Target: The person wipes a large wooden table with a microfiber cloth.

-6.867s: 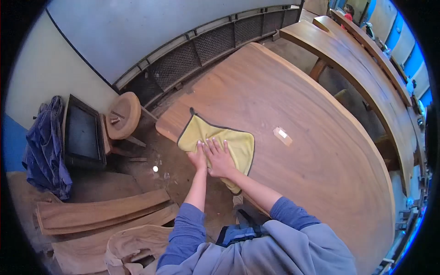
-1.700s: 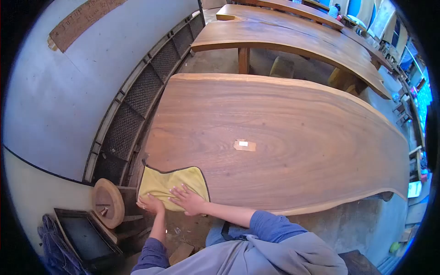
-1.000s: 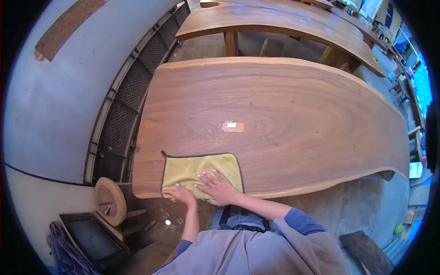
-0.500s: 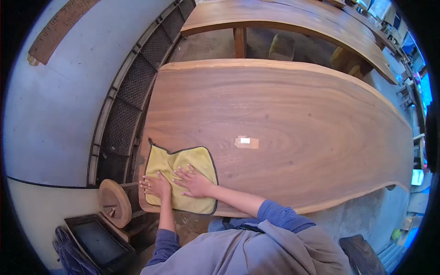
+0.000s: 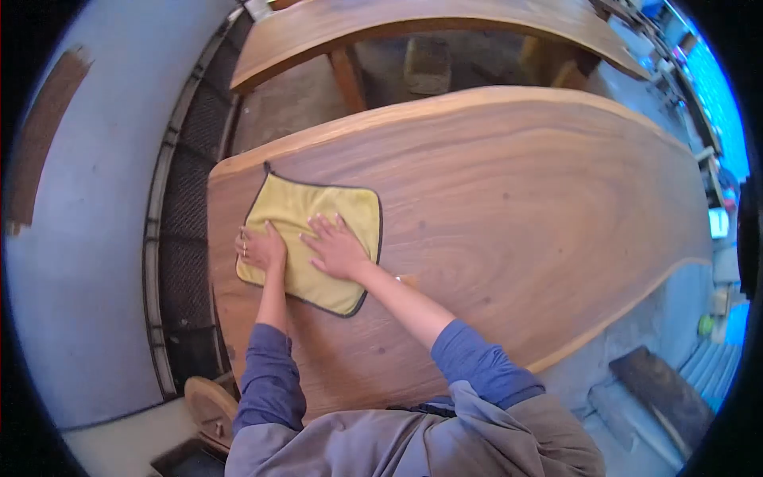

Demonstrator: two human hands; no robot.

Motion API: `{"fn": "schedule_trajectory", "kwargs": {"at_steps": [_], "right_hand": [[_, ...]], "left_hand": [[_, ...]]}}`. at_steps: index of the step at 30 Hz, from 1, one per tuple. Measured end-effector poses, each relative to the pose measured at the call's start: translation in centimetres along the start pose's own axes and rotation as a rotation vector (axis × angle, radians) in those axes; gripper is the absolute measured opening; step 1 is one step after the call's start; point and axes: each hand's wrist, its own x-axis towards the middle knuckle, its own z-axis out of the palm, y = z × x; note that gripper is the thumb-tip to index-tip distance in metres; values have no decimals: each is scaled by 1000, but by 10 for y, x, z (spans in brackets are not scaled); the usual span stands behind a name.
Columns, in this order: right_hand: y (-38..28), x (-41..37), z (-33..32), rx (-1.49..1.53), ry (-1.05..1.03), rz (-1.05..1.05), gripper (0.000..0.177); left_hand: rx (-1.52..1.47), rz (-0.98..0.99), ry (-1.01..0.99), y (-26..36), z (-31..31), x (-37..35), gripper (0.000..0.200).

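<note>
A yellow cloth (image 5: 298,208) with a dark hem lies flat on a large brown wooden slab table (image 5: 509,207), near its left end. My left hand (image 5: 261,246) presses on the cloth's left edge, fingers together, a ring on one finger. My right hand (image 5: 337,247) lies palm down on the cloth's middle with fingers spread. Both arms wear blue sleeves. A small pale tag on the table is mostly hidden behind my right forearm.
A second wooden slab table (image 5: 397,24) stands beyond, with a leg (image 5: 348,78) and a block beneath it. A wall with dark mesh panels (image 5: 179,199) runs along the left. A round wooden piece (image 5: 208,401) sits on the floor at lower left.
Both hands have pushed the cloth away from the near edge, farther onto the table toward its far-left corner. The view has shifted closer over the table.
</note>
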Motion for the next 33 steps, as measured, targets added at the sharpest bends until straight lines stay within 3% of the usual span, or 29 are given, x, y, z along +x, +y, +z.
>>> {"fn": "schedule_trajectory", "kwargs": {"at_steps": [2,5,8,13,23,27,30,33], "right_hand": [[33,10,-2,-42,46,99,54],[69,7,-23,-94,76,254,54],[78,-6,-39,-132,73,387,54],[78,-22,-38,-124,83,372,55],[2,-64,-6,-80,-6,318,60],[7,-73,-34,-196,-97,364,61],[33,-102,-69,-276,-1,413,61],[32,-133,-83,-295,48,456,63]], "left_hand": [[-77,91,-102,49,-4,10,58],[-254,371,-53,97,19,11,54],[-271,505,-259,128,7,-10,58],[-280,483,-317,116,5,-30,61],[-250,504,-438,46,-6,-73,65],[-323,613,-363,71,-12,-94,61],[-524,740,-367,122,-38,-116,59],[-624,847,-416,134,-59,-137,59]]}}
